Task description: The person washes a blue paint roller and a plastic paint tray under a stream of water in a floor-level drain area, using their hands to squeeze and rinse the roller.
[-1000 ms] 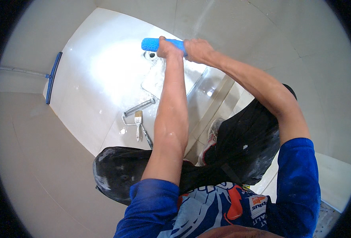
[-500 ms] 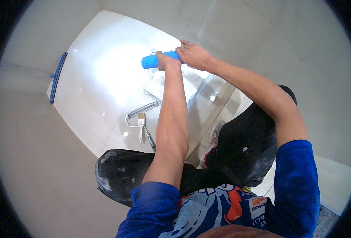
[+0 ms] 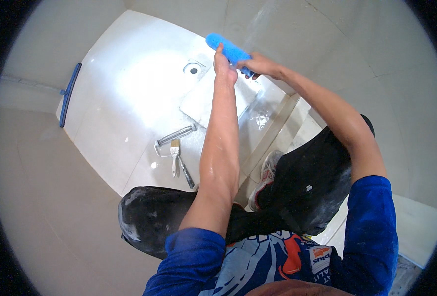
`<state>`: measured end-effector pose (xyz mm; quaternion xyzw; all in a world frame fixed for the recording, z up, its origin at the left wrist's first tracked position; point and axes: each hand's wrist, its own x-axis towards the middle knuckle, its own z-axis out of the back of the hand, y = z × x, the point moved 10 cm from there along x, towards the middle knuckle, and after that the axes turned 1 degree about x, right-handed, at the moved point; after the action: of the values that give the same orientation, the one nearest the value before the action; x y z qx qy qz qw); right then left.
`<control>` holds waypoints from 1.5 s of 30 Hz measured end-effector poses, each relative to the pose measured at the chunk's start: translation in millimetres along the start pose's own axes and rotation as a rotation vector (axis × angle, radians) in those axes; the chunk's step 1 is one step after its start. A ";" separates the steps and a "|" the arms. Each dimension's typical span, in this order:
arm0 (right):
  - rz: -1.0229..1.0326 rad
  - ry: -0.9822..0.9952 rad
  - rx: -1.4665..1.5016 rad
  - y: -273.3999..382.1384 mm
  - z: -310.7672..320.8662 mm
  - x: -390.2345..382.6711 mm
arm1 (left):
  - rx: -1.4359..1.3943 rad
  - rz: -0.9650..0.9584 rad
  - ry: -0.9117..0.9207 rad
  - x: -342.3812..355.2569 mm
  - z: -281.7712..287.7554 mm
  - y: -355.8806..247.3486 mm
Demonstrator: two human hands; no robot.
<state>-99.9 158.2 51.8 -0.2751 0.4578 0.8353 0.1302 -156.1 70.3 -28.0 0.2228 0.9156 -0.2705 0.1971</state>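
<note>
Right hand grips the near end of a blue roller sleeve; left hand supports its side, probably for steadiness, its closure unclear. It's held above the floor near a drain, apart from the roller frame and paintbrush.

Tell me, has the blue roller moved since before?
Yes. The blue roller moved right: earlier it partly hid the drain; now the drain shows uncovered, left of the roller.
</note>
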 end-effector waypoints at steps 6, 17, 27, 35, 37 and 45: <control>-0.029 0.022 0.461 1.1 -11.8 -5.8 | -0.057 0.004 0.007 -0.9 16.2 16.6; -0.083 -0.002 0.447 -2.3 -7.4 8.4 | 0.043 0.086 0.101 -5.9 -2.9 15.6; -0.162 -0.010 0.254 -9.5 -4.3 -7.0 | 0.181 -0.169 -0.072 1.0 20.8 2.8; -0.096 -0.001 0.261 -13.7 -1.0 -8.5 | 0.023 -0.042 -0.164 -5.4 38.4 27.8; -0.092 0.008 0.299 -11.1 -8.0 -12.3 | -0.036 -0.034 -0.196 -1.0 55.6 35.4; -0.118 0.113 0.352 -32.4 -24.2 -13.6 | -0.220 0.081 -0.030 4.4 52.3 51.3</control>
<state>-65.3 156.1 26.8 -0.3207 0.5865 0.7166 0.1991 -120.7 79.8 -91.6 0.2325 0.9269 -0.1634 0.2451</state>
